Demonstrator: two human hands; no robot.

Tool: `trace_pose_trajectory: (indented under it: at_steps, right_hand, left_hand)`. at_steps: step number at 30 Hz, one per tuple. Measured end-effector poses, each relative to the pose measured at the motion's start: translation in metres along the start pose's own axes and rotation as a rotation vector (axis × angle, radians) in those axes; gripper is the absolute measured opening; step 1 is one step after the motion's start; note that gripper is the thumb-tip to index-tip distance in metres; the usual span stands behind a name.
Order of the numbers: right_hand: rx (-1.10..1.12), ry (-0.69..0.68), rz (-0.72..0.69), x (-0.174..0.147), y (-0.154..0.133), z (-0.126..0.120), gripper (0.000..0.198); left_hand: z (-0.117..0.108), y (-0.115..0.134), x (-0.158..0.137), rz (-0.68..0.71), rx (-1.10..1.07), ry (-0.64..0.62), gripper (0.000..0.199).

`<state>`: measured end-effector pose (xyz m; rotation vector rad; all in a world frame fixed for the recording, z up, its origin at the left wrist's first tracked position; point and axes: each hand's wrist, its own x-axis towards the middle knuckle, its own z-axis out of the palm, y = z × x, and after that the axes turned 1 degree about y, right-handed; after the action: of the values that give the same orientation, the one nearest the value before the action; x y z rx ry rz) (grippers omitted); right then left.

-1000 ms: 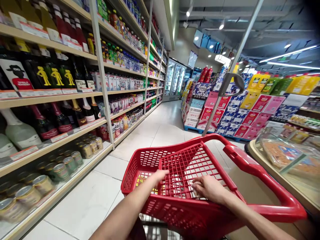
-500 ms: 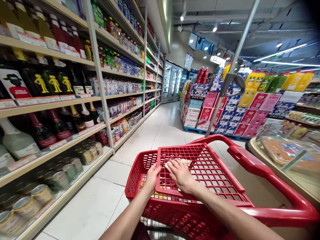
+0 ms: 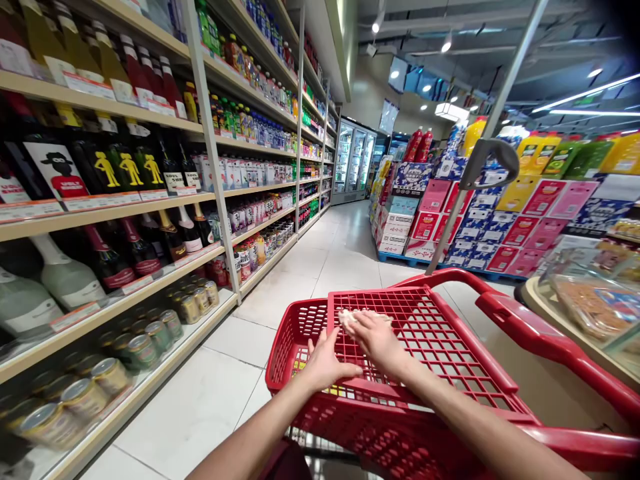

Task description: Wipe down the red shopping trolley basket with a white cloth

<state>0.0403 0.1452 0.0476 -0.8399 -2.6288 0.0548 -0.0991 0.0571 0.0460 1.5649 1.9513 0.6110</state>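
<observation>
A red plastic shopping cart (image 3: 345, 427) stands before me, with a red grid flap (image 3: 430, 333) lying across part of its basket. On the flap my right hand (image 3: 377, 341) covers a crumpled whitish cloth (image 3: 384, 320), its fingers laid over it and pressing it to the grid. The cloth shows only past the fingertips. My left hand (image 3: 327, 363) hovers at the flap's left edge, thumb and fingers apart, with nothing in it. Whether its fingertips touch the edge I cannot tell. Something yellow (image 3: 300, 365) lies low in the basket, mostly hidden.
Shelves (image 3: 165, 207) of bottles and cans line the left side. A grey pole with a looped handle (image 3: 493, 163) rises behind the cart. Stacked drink cartons (image 3: 465, 227) stand ahead, and a round counter with packaged food (image 3: 595, 307) is at right. Tiled floor (image 3: 200, 400) runs between.
My left hand has let go of the flap's left edge and spread its fingers. The right hand stays on the cloth. The whole view has shifted, so the cart appears slightly farther right.
</observation>
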Motion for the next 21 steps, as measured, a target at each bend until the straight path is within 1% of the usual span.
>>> trace_pose_trajectory:
  at_steps: [3,4,6,7,8,10,12,13,14,16,18,20,21]
  right_hand:
    - [-0.062,-0.03,0.091,-0.018,0.005,-0.007,0.033]
    - [-0.062,-0.047,0.092,-0.023,0.004,-0.008,0.031]
    - [-0.04,-0.085,0.052,-0.029,0.0,-0.009,0.029]
    - [-0.027,-0.104,0.027,-0.031,-0.002,-0.009,0.027]
    - [-0.014,-0.116,0.015,-0.032,-0.003,-0.009,0.027]
    - [0.013,-0.094,0.042,-0.034,0.006,-0.014,0.028]
    - [0.035,0.005,0.141,-0.039,0.024,-0.023,0.032]
    - [0.041,0.062,0.206,-0.042,0.035,-0.028,0.034]
    - [0.039,0.1,0.266,-0.045,0.045,-0.032,0.036]
    - [0.023,0.104,0.334,-0.052,0.058,-0.039,0.036]
    - [0.014,0.072,0.309,-0.055,0.056,-0.039,0.035]
    - [0.017,0.071,0.235,-0.054,0.041,-0.033,0.036]
    - [0.019,0.068,0.195,-0.052,0.03,-0.03,0.037]
  left_hand:
    - [0.007,-0.003,-0.012,-0.041,0.003,-0.028,0.107]
    - [0.009,-0.004,-0.015,-0.042,0.009,-0.046,0.11]
    - [0.012,-0.007,-0.019,-0.019,0.037,-0.095,0.112]
    - [0.013,-0.007,-0.018,-0.009,0.053,-0.109,0.109]
    - [0.013,-0.007,-0.017,-0.017,0.067,-0.107,0.102]
    - [0.012,-0.004,-0.012,-0.075,0.106,-0.044,0.076]
    - [0.01,0.003,-0.005,-0.102,0.187,0.083,0.054]
    - [0.008,0.006,-0.001,-0.08,0.241,0.137,0.048]
    - [0.005,0.01,0.002,-0.039,0.297,0.181,0.045]
    - [0.0,0.018,0.006,0.068,0.393,0.236,0.044]
    - [-0.005,0.023,0.008,0.146,0.455,0.26,0.045]
    - [-0.007,0.026,0.006,0.185,0.481,0.27,0.045]
    - [-0.008,0.026,0.005,0.184,0.483,0.263,0.045]
